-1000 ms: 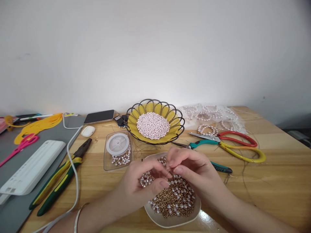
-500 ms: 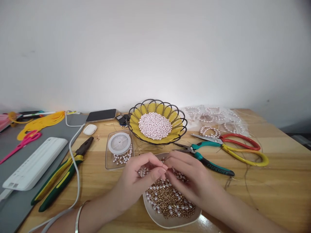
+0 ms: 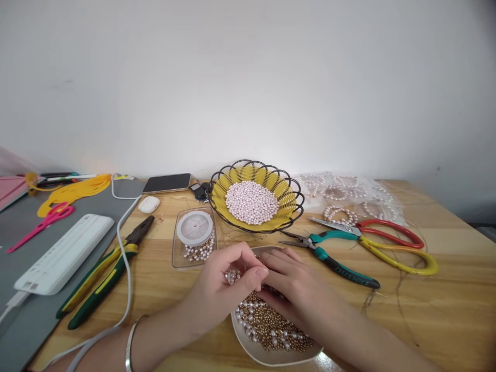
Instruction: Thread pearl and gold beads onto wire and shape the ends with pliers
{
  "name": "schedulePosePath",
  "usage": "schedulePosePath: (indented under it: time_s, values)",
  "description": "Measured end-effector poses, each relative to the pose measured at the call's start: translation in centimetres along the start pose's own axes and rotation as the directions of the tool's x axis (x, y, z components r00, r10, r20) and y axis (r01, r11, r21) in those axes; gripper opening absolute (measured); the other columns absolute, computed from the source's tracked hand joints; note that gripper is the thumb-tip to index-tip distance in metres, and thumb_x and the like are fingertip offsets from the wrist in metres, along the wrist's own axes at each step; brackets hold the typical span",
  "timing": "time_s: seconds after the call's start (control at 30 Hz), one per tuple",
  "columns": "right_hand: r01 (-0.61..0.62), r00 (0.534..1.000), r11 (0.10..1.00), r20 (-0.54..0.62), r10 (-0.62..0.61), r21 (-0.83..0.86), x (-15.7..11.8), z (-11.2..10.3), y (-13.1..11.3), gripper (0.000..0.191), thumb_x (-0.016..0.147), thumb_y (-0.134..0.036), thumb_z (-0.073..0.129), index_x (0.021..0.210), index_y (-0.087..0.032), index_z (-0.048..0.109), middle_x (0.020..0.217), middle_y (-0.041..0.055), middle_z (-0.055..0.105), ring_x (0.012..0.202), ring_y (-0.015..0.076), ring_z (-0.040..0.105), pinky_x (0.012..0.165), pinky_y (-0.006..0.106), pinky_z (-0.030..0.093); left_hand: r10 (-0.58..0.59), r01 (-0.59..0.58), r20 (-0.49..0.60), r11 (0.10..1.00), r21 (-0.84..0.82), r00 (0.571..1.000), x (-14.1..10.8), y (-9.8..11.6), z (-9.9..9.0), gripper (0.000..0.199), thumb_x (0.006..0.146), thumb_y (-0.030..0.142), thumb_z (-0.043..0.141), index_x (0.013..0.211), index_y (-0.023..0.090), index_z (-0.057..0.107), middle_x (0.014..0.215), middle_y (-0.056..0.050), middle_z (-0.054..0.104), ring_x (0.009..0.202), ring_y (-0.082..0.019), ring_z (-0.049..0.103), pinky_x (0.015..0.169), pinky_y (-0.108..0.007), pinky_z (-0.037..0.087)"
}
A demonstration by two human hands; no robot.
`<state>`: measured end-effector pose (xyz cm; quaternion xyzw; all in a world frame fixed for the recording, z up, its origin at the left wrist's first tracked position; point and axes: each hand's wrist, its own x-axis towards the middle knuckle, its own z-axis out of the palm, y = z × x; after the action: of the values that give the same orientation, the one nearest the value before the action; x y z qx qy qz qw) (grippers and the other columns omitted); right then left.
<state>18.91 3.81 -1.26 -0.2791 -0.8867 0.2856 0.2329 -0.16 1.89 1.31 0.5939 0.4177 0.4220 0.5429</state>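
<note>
My left hand (image 3: 228,281) is closed over the left side of the bowl, its thumb and forefinger pressed together. Whatever lies between their tips is too small to make out. Pearl-like beads show in the gap behind that thumb; I cannot tell whether they are held. Beside it, my right hand (image 3: 296,284) has its fingers bent down over the bowl, near the left fingertips. Its own fingertips are partly hidden. Under both hands stands a pale bowl (image 3: 251,353) with gold beads (image 3: 267,323) and white pearl beads (image 3: 248,315).
Behind the bowl is a yellow basket (image 3: 220,194) of pinkish beads. A clear box (image 3: 176,253) with a spool (image 3: 195,227) stands left. Teal pliers (image 3: 329,258) and scissors (image 3: 391,243) lie right; green-yellow pliers (image 3: 104,274), a white cable (image 3: 127,279) and a power bank (image 3: 65,253) lie left.
My right hand has lowered toward the beads, its fingers moving down and slightly left. My left hand keeps its pinch. The whole view has shifted slightly, so objects appear further right.
</note>
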Motion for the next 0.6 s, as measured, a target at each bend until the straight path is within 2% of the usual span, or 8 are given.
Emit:
schedulePosePath:
  time_s: [0.1,0.23,0.33,0.43,0.5,0.6]
  values:
    - [-0.039,0.998,0.995,-0.046,0.043,0.090,0.1,-0.2,-0.3,0.015,0.095,-0.009,0.062,0.090,-0.020,0.070,0.096,0.0090,0.071,0.090,0.0277,0.062,0.082,0.045,0.042,0.019,-0.019,0.011,1.000,0.008,1.000,-0.1,-0.2,0.0,0.023,0.095,0.029,0.062,0.075,0.018,0.057,0.071,0.001,0.059,0.067,-0.013,0.055,0.062,-0.023,0.042]
    - [-0.110,0.966,0.931,-0.184,0.183,0.348,0.4,-0.8,-0.6,0.013,0.095,-0.014,0.061,0.086,-0.022,0.065,0.083,0.0029,0.066,0.077,0.0201,0.061,0.070,0.034,0.047,0.031,-0.031,0.019,0.999,0.015,0.999,-0.3,0.0,-0.2,0.025,0.098,0.029,0.058,0.076,0.019,0.055,0.070,0.002,0.056,0.067,-0.013,0.053,0.063,-0.024,0.041]
    - [-0.129,0.893,0.805,-0.285,0.347,0.579,0.4,-1.5,-0.3,0.008,0.095,-0.023,0.066,0.088,-0.025,0.065,0.079,-0.0007,0.066,0.071,0.0151,0.062,0.064,0.027,0.051,0.017,-0.017,0.026,0.999,0.032,1.000,-0.4,0.2,-0.2,0.024,0.098,0.028,0.056,0.076,0.020,0.053,0.070,0.002,0.055,0.066,-0.013,0.052,0.063,-0.025,0.040]
    - [-0.066,0.834,0.644,-0.312,0.455,0.762,0.5,-1.8,0.1,0.009,0.092,-0.032,0.074,0.086,-0.029,0.069,0.081,-0.0039,0.071,0.071,0.0103,0.065,0.067,0.020,0.055,0.034,-0.036,0.031,0.998,0.061,0.999,-0.3,0.1,-0.2,0.024,0.097,0.027,0.055,0.074,0.020,0.050,0.068,0.003,0.050,0.064,-0.013,0.047,0.061,-0.025,0.036]
    - [-0.021,0.818,0.537,-0.295,0.495,0.843,0.6,-1.7,0.2,0.010,0.090,-0.035,0.078,0.084,-0.030,0.072,0.083,-0.0053,0.074,0.073,0.0079,0.067,0.070,0.017,0.056,0.045,-0.048,0.036,0.996,0.073,0.998,-0.2,0.0,-0.2,0.024,0.096,0.026,0.055,0.073,0.020,0.048,0.067,0.004,0.048,0.063,-0.013,0.044,0.059,-0.026,0.034]
    - [0.004,0.823,0.403,-0.232,0.518,0.915,0.8,-1.5,0.1,0.010,0.085,-0.035,0.084,0.082,-0.031,0.075,0.088,-0.0055,0.077,0.076,0.0063,0.070,0.072,0.014,0.057,0.055,-0.058,0.042,0.995,0.085,0.998,-0.2,-0.2,-0.2,0.024,0.095,0.025,0.054,0.073,0.021,0.047,0.066,0.004,0.047,0.062,-0.013,0.044,0.058,-0.026,0.033]
